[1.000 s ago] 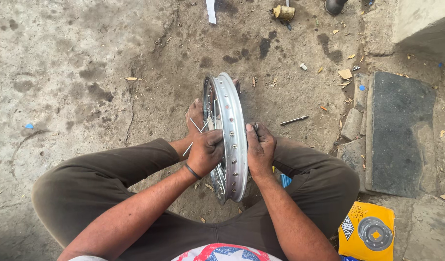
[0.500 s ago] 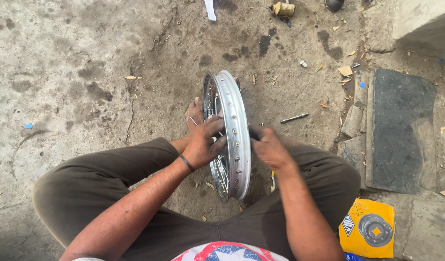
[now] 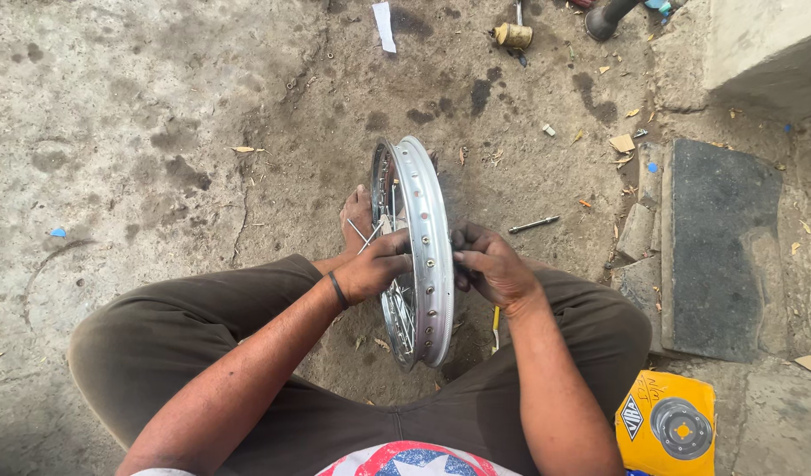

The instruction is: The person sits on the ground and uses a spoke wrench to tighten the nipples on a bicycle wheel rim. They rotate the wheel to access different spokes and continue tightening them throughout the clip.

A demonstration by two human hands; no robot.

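Note:
A silver spoked wheel rim (image 3: 427, 229) stands upright on the dirt ground between my knees, its edge towards me. My left hand (image 3: 377, 267) grips it from the left, fingers curled over the rim edge and the spokes. My right hand (image 3: 489, 264) is on the right side, its fingertips bunched against the rim's flank near a spoke hole. Whether something small sits between those fingertips cannot be told. My bare foot (image 3: 359, 214) rests beside the wheel on the left.
A yellow-handled tool (image 3: 495, 323) lies under my right wrist and a thin metal rod (image 3: 534, 225) lies right of the wheel. A yellow box (image 3: 665, 425) sits by my right knee. A dark stone slab (image 3: 718, 247), a concrete block (image 3: 767, 44) and small litter lie beyond.
My right hand left the rim, drew back to the right half a second ago, and has now returned with its fingertips on the rim. My left hand kept its hold on the wheel.

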